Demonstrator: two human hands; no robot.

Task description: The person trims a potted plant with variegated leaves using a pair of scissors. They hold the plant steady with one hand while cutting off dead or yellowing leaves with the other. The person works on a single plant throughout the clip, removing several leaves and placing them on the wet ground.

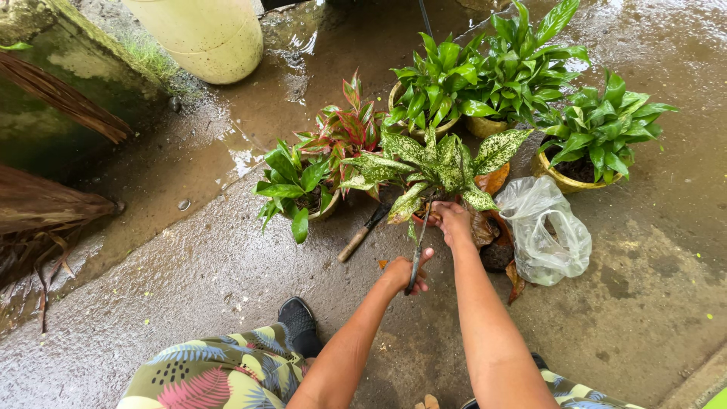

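My left hand (405,274) grips the scissors (417,254); my right hand (453,221) holds the stem base of the spotted plant (435,168) on the wet floor (227,265). I should cut low, blades away from fingers.

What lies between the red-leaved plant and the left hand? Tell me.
In the head view, a wooden-handled tool lies on the wet ground between the red-leaved plant and the left hand.

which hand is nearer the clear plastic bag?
Right. The right hand is at the base of the speckled plant, just left of the clear plastic bag. The left hand, holding scissors, sits farther left and lower.
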